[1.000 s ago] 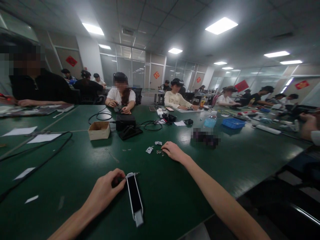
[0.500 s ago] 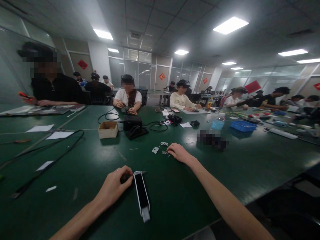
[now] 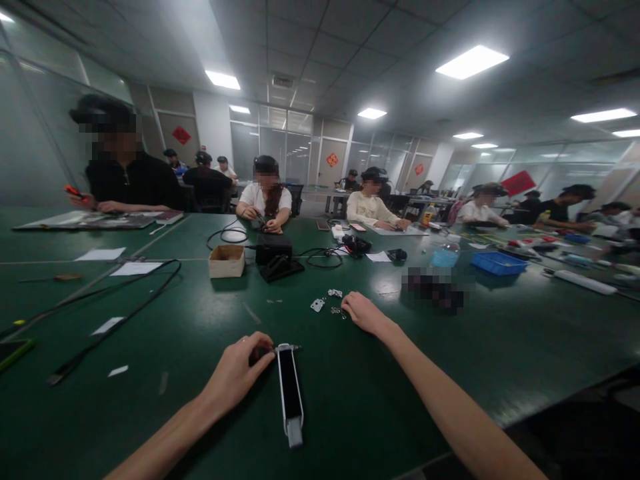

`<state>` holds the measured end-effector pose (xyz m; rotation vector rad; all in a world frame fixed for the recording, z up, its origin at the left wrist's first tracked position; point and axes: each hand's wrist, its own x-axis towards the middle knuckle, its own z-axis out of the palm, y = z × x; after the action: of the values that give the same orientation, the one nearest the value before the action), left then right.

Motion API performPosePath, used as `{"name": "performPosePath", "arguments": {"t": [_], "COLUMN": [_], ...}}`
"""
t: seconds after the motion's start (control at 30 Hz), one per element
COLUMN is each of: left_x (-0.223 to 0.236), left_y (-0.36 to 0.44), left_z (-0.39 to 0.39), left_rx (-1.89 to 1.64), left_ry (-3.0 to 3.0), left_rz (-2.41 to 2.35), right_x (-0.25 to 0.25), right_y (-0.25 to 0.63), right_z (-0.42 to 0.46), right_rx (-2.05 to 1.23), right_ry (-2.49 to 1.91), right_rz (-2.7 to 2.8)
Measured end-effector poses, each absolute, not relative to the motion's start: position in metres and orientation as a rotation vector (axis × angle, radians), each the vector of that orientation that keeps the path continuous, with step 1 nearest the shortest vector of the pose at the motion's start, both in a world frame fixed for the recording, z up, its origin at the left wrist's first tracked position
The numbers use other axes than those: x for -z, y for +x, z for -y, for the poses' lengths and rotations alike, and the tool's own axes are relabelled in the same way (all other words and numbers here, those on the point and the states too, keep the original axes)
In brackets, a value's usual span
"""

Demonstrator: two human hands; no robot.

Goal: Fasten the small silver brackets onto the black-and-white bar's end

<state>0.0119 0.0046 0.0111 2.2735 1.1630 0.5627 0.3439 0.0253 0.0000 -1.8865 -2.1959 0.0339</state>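
Note:
My left hand (image 3: 243, 365) is closed at the upper end of a long, narrow device (image 3: 291, 390) with a white frame and a black middle. Its thumb and forefinger pinch that end, where a thin metal pin (image 3: 298, 347) sticks out on the far side. Farther forward, the fingers of my right hand (image 3: 367, 313) are drawn together at the table beside several tiny metal parts (image 3: 335, 310). Whatever its fingertips hold is too small to make out. A white plate with holes (image 3: 317, 305) and another small white part (image 3: 335, 293) lie just left of them.
On the green table (image 3: 210, 440) stand a cardboard box (image 3: 227, 263), a black box (image 3: 273, 249), a blue tray (image 3: 499, 263) and a bottle of blue liquid (image 3: 446, 255). Black cables (image 3: 150, 293) and paper slips lie at left. Several people sit across the table.
The view has turned slightly left, so everything sits farther right in the picture. Both hands keep nearly the same place beside the device and the small parts.

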Motion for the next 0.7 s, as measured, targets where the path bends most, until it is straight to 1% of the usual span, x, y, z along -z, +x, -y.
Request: {"name": "performPosePath", "arguments": {"t": [0.43, 0.7], "left_x": [-0.009, -0.014], "left_y": [0.012, 0.011], "left_z": [-0.006, -0.003], "left_rx": [-0.570, -0.541], "left_ry": [2.293, 2.286], "left_rz": [-1.148, -1.161], "right_x": [-0.010, -0.015], "right_y": [0.350, 0.333], "right_z": [-0.024, -0.023], "right_rx": [-0.087, 0.041], "right_ry": [-1.995, -2.127], "right_rz": [2.221, 2.175]}}
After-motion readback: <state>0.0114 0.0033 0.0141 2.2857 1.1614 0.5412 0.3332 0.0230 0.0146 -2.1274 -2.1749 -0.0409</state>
